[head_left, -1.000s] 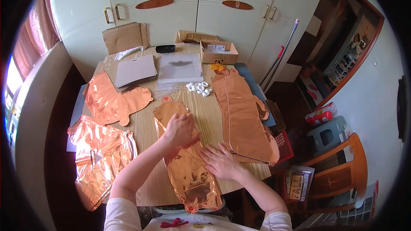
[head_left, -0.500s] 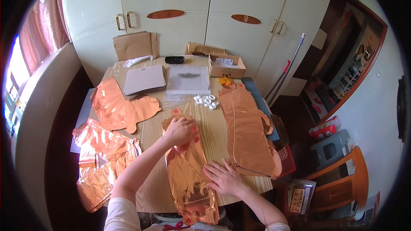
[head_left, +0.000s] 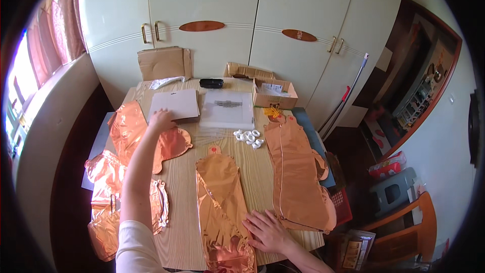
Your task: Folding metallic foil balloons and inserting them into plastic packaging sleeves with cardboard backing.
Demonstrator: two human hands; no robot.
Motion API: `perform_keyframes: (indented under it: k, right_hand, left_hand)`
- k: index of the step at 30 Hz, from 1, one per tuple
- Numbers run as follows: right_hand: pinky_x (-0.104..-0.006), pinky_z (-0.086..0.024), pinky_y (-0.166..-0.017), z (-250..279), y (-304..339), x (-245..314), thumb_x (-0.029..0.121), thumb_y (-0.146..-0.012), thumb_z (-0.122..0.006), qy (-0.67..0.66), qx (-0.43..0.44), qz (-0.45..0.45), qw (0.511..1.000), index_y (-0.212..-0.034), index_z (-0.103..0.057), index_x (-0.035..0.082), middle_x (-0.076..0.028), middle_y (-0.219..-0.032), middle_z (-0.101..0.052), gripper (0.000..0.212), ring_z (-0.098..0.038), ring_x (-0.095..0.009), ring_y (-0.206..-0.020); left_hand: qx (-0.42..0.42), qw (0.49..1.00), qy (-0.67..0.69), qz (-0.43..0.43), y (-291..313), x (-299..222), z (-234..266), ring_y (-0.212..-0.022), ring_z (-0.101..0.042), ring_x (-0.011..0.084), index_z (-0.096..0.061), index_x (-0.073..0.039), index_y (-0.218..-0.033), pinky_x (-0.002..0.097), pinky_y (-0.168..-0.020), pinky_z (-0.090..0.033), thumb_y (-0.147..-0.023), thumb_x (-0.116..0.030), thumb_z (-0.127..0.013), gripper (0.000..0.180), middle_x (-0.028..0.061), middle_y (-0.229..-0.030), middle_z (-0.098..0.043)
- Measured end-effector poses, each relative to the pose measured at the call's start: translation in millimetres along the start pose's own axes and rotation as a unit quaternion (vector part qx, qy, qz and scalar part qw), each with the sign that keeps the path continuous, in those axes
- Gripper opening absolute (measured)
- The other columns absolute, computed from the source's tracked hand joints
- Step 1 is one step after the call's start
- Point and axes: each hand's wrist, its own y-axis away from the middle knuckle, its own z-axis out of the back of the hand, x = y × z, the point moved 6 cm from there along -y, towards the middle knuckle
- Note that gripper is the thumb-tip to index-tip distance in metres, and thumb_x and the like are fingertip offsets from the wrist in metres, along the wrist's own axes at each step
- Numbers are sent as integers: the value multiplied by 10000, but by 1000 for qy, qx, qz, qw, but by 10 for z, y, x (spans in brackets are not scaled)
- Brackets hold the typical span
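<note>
My left hand (head_left: 161, 120) reaches to the near left corner of a stack of pale grey cards (head_left: 176, 103), its fingers extended at the edge of the stack. Just below that hand lies a flat rose-gold foil balloon (head_left: 125, 125), partly covered by my forearm. Flat on its right side edge, my right hand (head_left: 268, 231) rests with fingers spread on a long folded rose-gold foil balloon (head_left: 218, 187) in the middle of the table. A red mark shows on that balloon's far tab.
Larger flat foil balloons lie at right (head_left: 298, 177) and near left (head_left: 108, 222). Behind are white rings (head_left: 247, 137), a clear plastic bag (head_left: 227, 111), a black object (head_left: 211, 83) and an open cardboard box (head_left: 275, 93). A wooden chair (head_left: 427, 222) stands at right.
My left hand has left the middle balloon and moved far left to the card stack. My right hand stays at the balloon's edge. The view has shifted slightly.
</note>
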Motion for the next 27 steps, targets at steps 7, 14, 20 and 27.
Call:
perform_keyframes:
  k: [7,14,20,27]
  right_hand:
    - [-508,-254,-1149,37,-18,-13,531,-948,-508,-2,-7,-9,1000,-1431,-467,116,-81,-1511,-412,638,-349,-259,-1414]
    - [-504,-265,-1143,50,14,-33,542,-931,-533,-7,-17,-17,1000,-1421,-476,107,-97,-1502,-419,658,-357,-265,-1409]
    - [-497,-272,-1139,38,-3,0,555,-909,-562,-8,-22,-4,1000,-1408,-490,101,-112,-1491,-427,679,-367,-272,-1400]
    - [-494,-271,-1141,64,-2,19,568,-904,-564,-3,-26,-2,1000,-1408,-489,102,-113,-1494,-424,691,-360,-273,-1406]
  left_hand:
    - [52,995,20,-87,-34,378,-34,-865,-686,313,-731,-170,-915,429,-753,-550,-825,-392,-663,249,91,-891,-714]
    - [-10,989,-64,-134,183,-48,309,-787,-682,335,-685,-95,-889,438,-719,-542,-840,-210,-603,150,135,-792,-694]
    - [-124,985,-51,-106,360,1,275,-702,-681,296,-594,-74,-799,409,-682,-534,-830,-114,-543,72,112,-713,-676]
    - [-95,981,-20,-167,479,-130,368,-746,-682,311,-602,-72,-835,406,-692,-534,-803,-160,-608,95,97,-748,-682]
